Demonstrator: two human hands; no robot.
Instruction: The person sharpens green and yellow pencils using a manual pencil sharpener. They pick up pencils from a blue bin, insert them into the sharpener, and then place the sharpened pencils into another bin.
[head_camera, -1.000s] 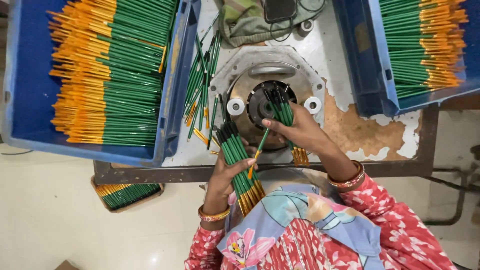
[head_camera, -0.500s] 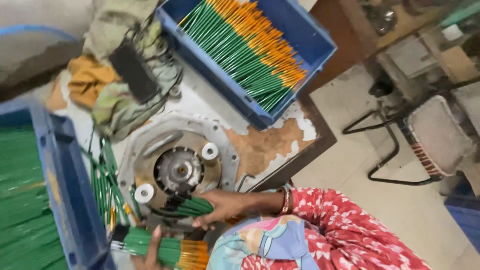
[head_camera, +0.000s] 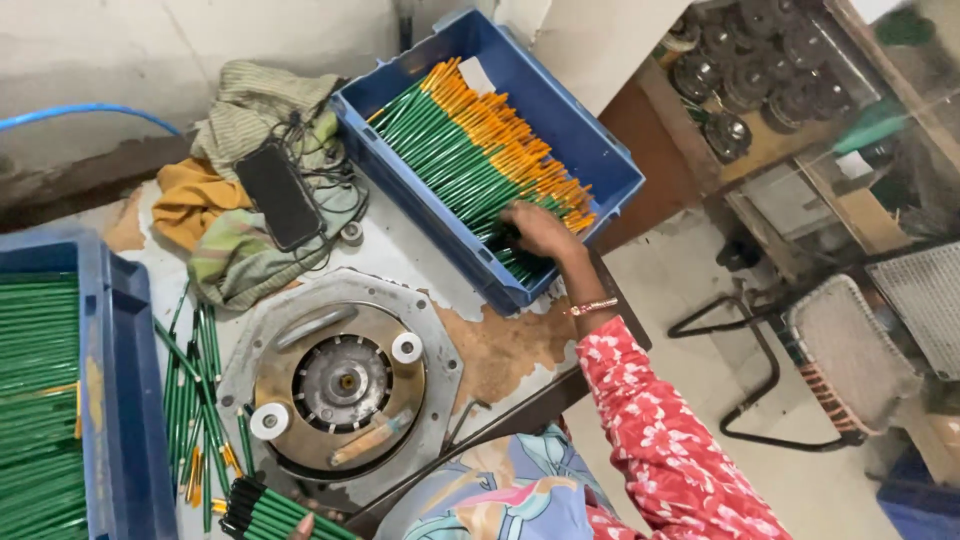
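While our right hand (head_camera: 540, 230) closes on green pencils (head_camera: 480, 150) in the blue crate (head_camera: 610, 165) — left hand (head_camera: 300, 525) gripping a bundle (head_camera: 270, 512) below it — we risk spilling loose ones.

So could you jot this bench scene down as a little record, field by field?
right hand: reaching into the blue plastic crate, on the green sticks with orange ends
left hand: only a fingertip shows, at a bundle of green sticks; grip unclear
centre: round metal machine plate with two white rollers
beside plate: loose green sticks
far side: black phone on crumpled cloths
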